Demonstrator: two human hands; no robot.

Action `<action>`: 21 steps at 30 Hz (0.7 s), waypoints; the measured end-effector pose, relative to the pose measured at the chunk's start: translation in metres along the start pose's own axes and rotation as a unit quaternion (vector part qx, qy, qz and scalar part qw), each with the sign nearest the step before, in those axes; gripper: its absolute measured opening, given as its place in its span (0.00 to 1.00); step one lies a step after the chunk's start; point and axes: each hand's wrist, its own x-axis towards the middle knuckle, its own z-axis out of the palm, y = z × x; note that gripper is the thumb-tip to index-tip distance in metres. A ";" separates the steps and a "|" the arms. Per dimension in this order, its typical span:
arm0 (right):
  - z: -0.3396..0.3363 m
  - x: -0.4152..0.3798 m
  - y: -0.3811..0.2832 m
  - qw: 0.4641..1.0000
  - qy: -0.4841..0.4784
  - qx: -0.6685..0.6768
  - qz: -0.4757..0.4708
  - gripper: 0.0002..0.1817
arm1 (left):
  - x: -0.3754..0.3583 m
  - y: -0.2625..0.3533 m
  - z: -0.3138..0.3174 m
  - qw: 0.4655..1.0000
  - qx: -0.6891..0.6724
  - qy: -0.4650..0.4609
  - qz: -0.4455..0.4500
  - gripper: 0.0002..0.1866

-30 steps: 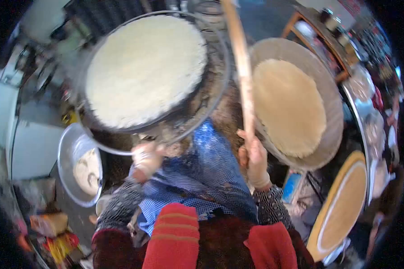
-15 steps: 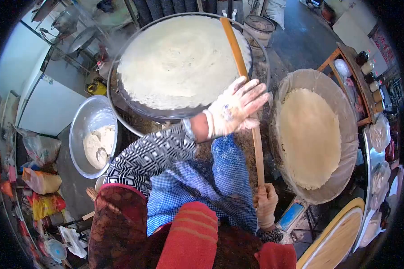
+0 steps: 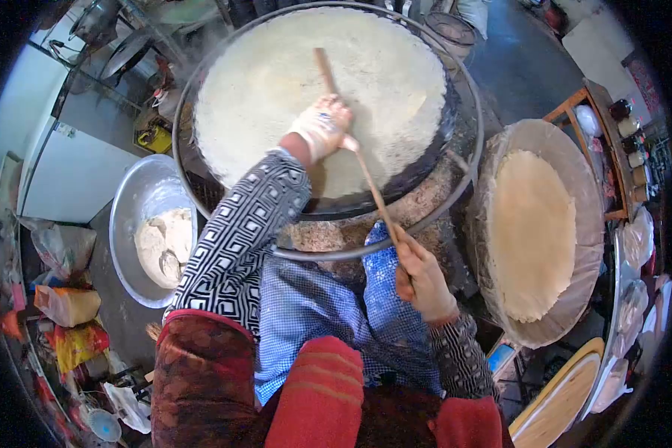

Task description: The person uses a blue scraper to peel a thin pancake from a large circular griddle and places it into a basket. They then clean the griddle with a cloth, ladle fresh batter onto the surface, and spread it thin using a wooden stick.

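A long wooden spreader reaches out over the round griddle, its flat end lying over a wide pale sheet of batter. My left hand, in a whitish glove, is closed around the spreader near its flat end, above the batter. Nearer my body, my right hand grips the handle's end just inside the griddle's outer metal ring. That hand is gloved too.
To the left, a metal basin holds pale dough or batter. On the right, a plastic-lined round basket holds finished flatbreads. A round wooden board leans at lower right, below a wooden shelf with jars.
The spreader has swung from the griddle's right side to over its middle. My left hand has moved left and forward with it; my right hand has risen forward from beside my lap.
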 end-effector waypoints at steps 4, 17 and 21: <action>0.049 0.058 0.003 0.995 -0.058 -0.077 -0.010 0.25 | -0.085 -0.078 0.003 0.995 0.013 0.006 -0.099 0.37; 0.003 -0.073 0.079 0.907 0.219 -0.289 -0.213 0.23 | -0.025 0.075 -0.028 0.941 -0.154 0.259 0.152 0.54; -0.004 -0.072 0.047 0.961 0.273 0.007 -0.045 0.26 | 0.080 0.137 -0.012 0.984 -0.051 -0.050 0.165 0.50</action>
